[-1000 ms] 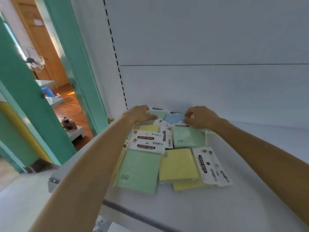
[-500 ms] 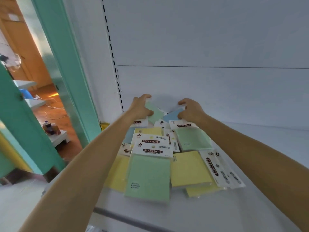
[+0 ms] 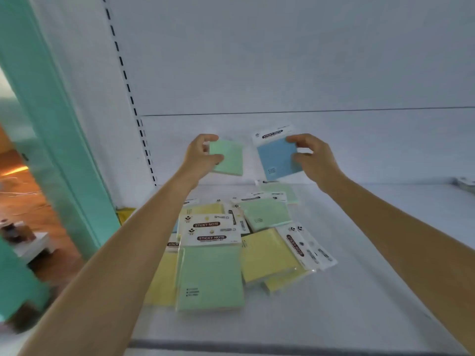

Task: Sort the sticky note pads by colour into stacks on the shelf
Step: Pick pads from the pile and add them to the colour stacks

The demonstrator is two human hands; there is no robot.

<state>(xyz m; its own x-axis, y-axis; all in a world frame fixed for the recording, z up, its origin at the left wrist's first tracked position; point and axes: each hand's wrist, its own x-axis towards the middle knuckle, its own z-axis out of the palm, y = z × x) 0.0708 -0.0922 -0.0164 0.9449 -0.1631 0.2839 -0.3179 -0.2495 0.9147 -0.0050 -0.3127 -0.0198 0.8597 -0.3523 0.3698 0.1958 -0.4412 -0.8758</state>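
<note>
Above a white shelf (image 3: 372, 265), a person's left hand (image 3: 203, 156) pinched a green sticky note pad (image 3: 228, 158) by its left edge, while the right hand (image 3: 312, 158) gripped a blue pad (image 3: 277, 158) (white header card uppermost) by its right edge, fingers (image 3: 208, 137) curled round each. Both pads hung in the air, apart, over a loose heap of green and yellow pads (image 3: 210, 276) on the shelf.

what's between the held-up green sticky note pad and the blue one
Nothing: the head view shows only white back panel between the green sticky note pad and the blue pad.
</note>
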